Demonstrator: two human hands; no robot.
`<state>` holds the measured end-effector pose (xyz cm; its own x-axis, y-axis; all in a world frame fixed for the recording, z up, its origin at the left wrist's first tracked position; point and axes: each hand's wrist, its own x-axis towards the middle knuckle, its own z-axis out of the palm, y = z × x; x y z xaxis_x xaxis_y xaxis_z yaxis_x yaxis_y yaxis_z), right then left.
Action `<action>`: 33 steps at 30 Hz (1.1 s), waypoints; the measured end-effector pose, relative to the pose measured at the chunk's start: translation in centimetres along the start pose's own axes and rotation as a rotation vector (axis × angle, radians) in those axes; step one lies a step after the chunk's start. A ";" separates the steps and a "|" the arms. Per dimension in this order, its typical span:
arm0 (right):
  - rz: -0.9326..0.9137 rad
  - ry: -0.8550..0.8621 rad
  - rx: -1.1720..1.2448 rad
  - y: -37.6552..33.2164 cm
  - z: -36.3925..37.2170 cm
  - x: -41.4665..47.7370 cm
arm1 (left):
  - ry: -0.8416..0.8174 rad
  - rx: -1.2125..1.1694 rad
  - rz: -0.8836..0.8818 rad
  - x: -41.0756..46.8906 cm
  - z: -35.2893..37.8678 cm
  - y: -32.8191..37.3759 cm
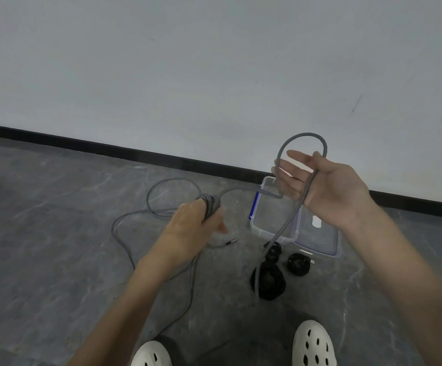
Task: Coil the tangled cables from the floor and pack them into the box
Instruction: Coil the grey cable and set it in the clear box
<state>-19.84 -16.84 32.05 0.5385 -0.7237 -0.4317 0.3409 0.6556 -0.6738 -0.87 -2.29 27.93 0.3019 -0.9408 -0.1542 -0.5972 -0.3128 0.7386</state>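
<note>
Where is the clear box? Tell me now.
In the head view the clear box sits on the floor right of centre, below the right hand, its lid at its right, black coiled cables nearer the person.

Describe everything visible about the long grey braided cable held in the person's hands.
The long grey braided cable looks woven and limp. The left hand grips several turns wound round its fingers. It runs to the open right hand, arches above the fingers and hangs down across the palm. The rest trails loosely on the grey floor, ending in a slim metal plug.
</note>
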 end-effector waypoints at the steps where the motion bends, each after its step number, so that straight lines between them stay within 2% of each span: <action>1: 0.015 -0.020 0.073 0.0 -0.1 0.1 | -0.042 -0.120 0.001 -0.1 -0.1 0.2; 5: 0.041 -0.047 0.344 0.0 -0.4 0.5 | -0.196 -0.654 0.017 -1.0 -0.6 1.9; 8: 0.042 -0.004 0.415 0.3 -0.8 0.8 | -0.278 -1.005 0.033 -1.3 -0.9 2.8; 10: 0.058 0.039 0.417 0.7 -1.1 1.0 | -0.323 -1.102 0.082 -1.4 -1.2 3.1; 15: 0.158 0.198 0.278 1.1 -1.7 1.8 | -0.358 -1.115 0.188 -1.9 -1.7 3.4; 17: 0.169 0.254 0.083 1.6 -1.5 2.0 | -0.356 -1.104 0.206 -1.9 -1.8 3.4; 19: 0.066 0.312 -0.274 2.9 -1.3 2.2 | -0.350 -1.098 0.210 -1.8 -1.8 3.4; 21: -0.214 0.328 -0.796 4.4 -1.1 2.2 | -0.334 -1.102 0.196 -1.7 -1.7 3.3; 22: -0.379 0.274 -1.057 5.1 -0.8 2.0 | -0.324 -1.100 0.187 -1.7 -1.6 3.2; 24: -0.604 0.129 -1.397 6.1 -0.3 1.6 | -0.297 -1.090 0.170 -1.6 -1.5 3.0; 26: -0.745 -0.008 -1.611 6.6 -0.4 1.4 | -0.259 -1.086 0.162 -1.4 -1.5 2.9; 28: -0.780 -0.124 -1.791 7.0 -0.6 1.4 | -0.211 -1.098 0.158 -1.2 -1.6 2.8; 33: -0.791 -0.247 -1.879 7.1 0.1 0.8 | -0.199 -1.090 0.160 -1.2 -1.6 2.7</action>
<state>-16.91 -12.73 26.93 0.8284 -0.5352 0.1656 -0.4530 -0.8138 -0.3639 -1.61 -1.78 31.15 0.0978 -0.9945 -0.0364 0.3812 0.0036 0.9245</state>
